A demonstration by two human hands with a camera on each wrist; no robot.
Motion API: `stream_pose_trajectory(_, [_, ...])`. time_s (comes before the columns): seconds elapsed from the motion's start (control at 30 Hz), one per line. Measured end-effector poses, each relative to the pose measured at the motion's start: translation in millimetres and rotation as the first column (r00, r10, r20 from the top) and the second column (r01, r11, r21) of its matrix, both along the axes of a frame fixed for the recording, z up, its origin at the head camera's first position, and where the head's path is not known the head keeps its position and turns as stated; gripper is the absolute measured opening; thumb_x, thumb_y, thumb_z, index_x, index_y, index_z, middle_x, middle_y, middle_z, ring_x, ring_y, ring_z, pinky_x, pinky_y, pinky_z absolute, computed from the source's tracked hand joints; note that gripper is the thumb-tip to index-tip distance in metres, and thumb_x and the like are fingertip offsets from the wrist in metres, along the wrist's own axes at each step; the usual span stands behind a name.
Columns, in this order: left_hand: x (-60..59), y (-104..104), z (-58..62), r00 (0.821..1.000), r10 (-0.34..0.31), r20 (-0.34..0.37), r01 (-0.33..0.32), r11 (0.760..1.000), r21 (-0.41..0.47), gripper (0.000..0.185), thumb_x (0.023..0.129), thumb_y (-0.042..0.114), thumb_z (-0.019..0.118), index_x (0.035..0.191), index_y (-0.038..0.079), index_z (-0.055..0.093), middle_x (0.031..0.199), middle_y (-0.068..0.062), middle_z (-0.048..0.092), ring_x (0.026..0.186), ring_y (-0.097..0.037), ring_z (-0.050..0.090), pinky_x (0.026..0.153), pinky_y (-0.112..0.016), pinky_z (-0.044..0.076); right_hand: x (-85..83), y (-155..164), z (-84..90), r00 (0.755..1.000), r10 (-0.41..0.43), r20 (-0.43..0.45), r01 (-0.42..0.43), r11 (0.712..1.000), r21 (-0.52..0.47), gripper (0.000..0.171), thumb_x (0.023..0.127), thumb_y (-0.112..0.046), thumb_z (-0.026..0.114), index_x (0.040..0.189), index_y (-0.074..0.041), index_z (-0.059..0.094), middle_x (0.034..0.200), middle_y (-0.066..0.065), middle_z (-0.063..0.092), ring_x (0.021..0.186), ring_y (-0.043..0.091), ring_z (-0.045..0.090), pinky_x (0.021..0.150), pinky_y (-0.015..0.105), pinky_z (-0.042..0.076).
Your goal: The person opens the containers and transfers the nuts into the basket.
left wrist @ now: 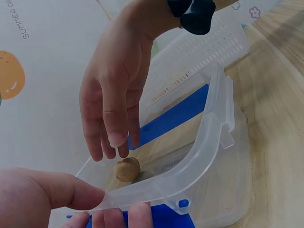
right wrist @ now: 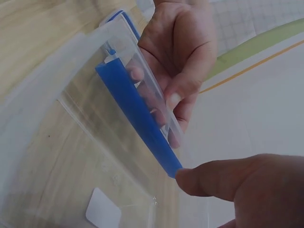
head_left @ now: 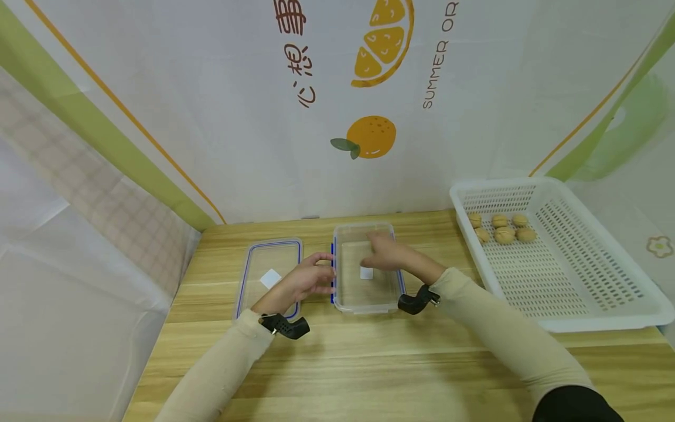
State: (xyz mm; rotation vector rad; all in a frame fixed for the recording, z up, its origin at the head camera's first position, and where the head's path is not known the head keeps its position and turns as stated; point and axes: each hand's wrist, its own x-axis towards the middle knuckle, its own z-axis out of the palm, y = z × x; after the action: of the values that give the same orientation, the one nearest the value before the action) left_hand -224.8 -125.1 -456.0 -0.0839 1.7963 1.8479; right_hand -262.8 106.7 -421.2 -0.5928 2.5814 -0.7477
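Observation:
A clear plastic box (head_left: 364, 300) with blue clips stands on the table. My left hand (head_left: 308, 278) holds its left wall, thumb on the rim and fingers outside, as the right wrist view also shows. My right hand (head_left: 387, 253) reaches down into the box with extended fingers and holds nothing. Just beneath its fingertips, in the left wrist view, a walnut (left wrist: 127, 169) lies in the box. That walnut is hidden in the head view. A small white label (head_left: 366, 273) shows in the box.
Left of the box lies a clear lid (head_left: 244, 281) with a blue seal and a white label. A white perforated plastic basket (head_left: 564, 287) at the right holds several walnuts (head_left: 504, 235) toward its back left. Behind the wooden table (head_left: 343, 363) hangs a printed white cloth (head_left: 237, 146).

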Motion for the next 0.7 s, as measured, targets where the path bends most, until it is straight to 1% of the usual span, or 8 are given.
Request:
stream_pose_trajectory(0.1, [0.2, -0.1, -0.1, 1.0, -0.001, 0.001, 0.001, 1.0, 0.003, 0.054, 0.095, -0.003, 0.054, 0.146, -0.001, 0.036, 0.097, -0.008, 0.051, 0.085, -0.016, 0.054, 0.07, -0.027, 0.062, 0.9, -4.2, -2.5, 0.999, -0.036, 0.04, 0.036, 0.999, 0.012, 0.083, 0.095, -0.024, 0.07, 0.151, 0.018, 0.024, 0.153, 0.037, 0.033, 0.143, 0.048, 0.034, 0.12, 0.054, 0.033])
stream_pose_trajectory(0.3, [-0.8, -0.1, -0.2, 1.0, -0.005, 0.007, 0.005, 1.0, 0.016, 0.056, 0.095, -0.004, 0.054, 0.147, -0.001, 0.035, 0.097, -0.008, 0.052, 0.083, -0.016, 0.054, 0.071, -0.028, 0.062, 0.8, -10.5, -7.6, 0.994, -0.096, 0.047, 0.094, 0.994, 0.052, 0.085, 0.093, -0.028, 0.071, 0.15, 0.018, 0.027, 0.15, 0.038, 0.037, 0.137, 0.047, 0.043, 0.114, 0.055, 0.041])
stream_pose_trajectory(0.4, [-1.0, 0.8, -0.5, 1.0, -0.009, 0.009, 0.008, 1.0, 0.015, 0.057, 0.094, -0.004, 0.053, 0.148, -0.002, 0.033, 0.097, -0.008, 0.052, 0.083, -0.016, 0.055, 0.072, -0.029, 0.063, 0.2, -12.9, -10.3, 0.992, -0.123, 0.026, 0.122, 0.991, 0.063, 0.082, 0.093, -0.028, 0.071, 0.149, 0.018, 0.031, 0.148, 0.038, 0.04, 0.136, 0.048, 0.044, 0.114, 0.055, 0.042])
stream_pose_trajectory(0.5, [-0.9, 1.6, -0.4, 1.0, -0.01, 0.012, 0.01, 1.0, 0.013, 0.057, 0.094, -0.005, 0.053, 0.148, -0.002, 0.033, 0.098, -0.008, 0.052, 0.084, -0.016, 0.055, 0.074, -0.03, 0.062, -0.7, -14.1, -13.2, 0.991, -0.132, 0.001, 0.132, 0.99, 0.058, 0.078, 0.093, -0.027, 0.071, 0.145, 0.018, 0.036, 0.144, 0.037, 0.045, 0.134, 0.047, 0.046, 0.113, 0.054, 0.043])
stream_pose_trajectory(0.57, [-0.7, 2.1, -0.3, 1.0, -0.009, 0.012, 0.009, 1.0, 0.01, 0.057, 0.095, -0.005, 0.053, 0.148, -0.002, 0.033, 0.099, -0.009, 0.052, 0.084, -0.016, 0.056, 0.075, -0.031, 0.063, -1.9, -14.0, -15.4, 0.991, -0.133, -0.007, 0.133, 0.99, 0.044, 0.072, 0.093, -0.025, 0.071, 0.142, 0.018, 0.041, 0.14, 0.035, 0.05, 0.13, 0.046, 0.049, 0.11, 0.053, 0.046])
stream_pose_trajectory(0.67, [-1.0, 2.2, -0.5, 1.0, -0.001, 0.016, 0.0, 1.0, 0.006, 0.056, 0.094, -0.005, 0.053, 0.147, -0.001, 0.035, 0.101, -0.01, 0.052, 0.085, -0.016, 0.056, 0.075, -0.031, 0.063, -4.6, -13.1, -18.6, 0.992, -0.126, -0.021, 0.127, 0.992, 0.009, 0.067, 0.092, -0.021, 0.073, 0.14, 0.016, 0.044, 0.138, 0.031, 0.053, 0.128, 0.044, 0.052, 0.108, 0.052, 0.048])
stream_pose_trajectory(0.7, [-1.0, 2.2, -0.7, 1.0, 0.003, 0.018, -0.003, 1.0, 0.006, 0.056, 0.094, -0.005, 0.053, 0.147, -0.001, 0.035, 0.102, -0.011, 0.052, 0.085, -0.016, 0.056, 0.075, -0.031, 0.063, -5.8, -12.8, -19.4, 0.992, -0.123, -0.03, 0.123, 0.992, -0.011, 0.065, 0.091, -0.018, 0.073, 0.139, 0.016, 0.046, 0.136, 0.03, 0.055, 0.125, 0.042, 0.054, 0.106, 0.051, 0.05])
